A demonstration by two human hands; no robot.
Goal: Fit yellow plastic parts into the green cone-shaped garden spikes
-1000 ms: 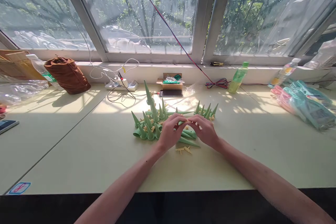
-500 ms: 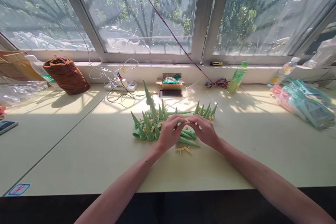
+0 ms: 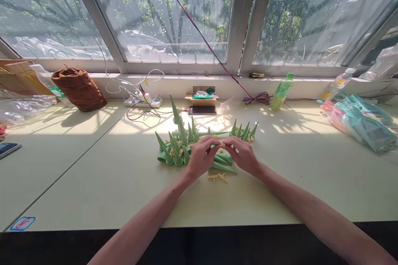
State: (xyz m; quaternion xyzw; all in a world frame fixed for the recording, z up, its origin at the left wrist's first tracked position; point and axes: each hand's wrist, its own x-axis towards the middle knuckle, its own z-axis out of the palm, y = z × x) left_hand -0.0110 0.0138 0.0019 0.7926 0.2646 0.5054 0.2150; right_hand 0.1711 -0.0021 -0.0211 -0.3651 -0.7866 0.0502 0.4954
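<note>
My left hand (image 3: 201, 154) is closed, with a small part of a green plastic piece (image 3: 213, 146) showing between its fingers. Its fingertips meet those of my right hand (image 3: 244, 155), which is pinched; whatever lies in that pinch is too small and covered to make out. Left of the hands, several green cones (image 3: 178, 158) stand upright in a cluster, and a taller cone stack (image 3: 175, 109) rises behind. Below the hands a long green cone (image 3: 224, 168) lies flat, close to small yellow T-shaped pegs (image 3: 217, 177). More upright cones (image 3: 245, 130) stand beyond my right hand.
At the back are a small cardboard box (image 3: 203, 102), a phone (image 3: 202, 110), a power strip (image 3: 146, 101) with cables and a green bottle (image 3: 281, 91). A brown drawstring bag (image 3: 79, 89) stands left; plastic-wrapped packs (image 3: 363, 120) lie right.
</note>
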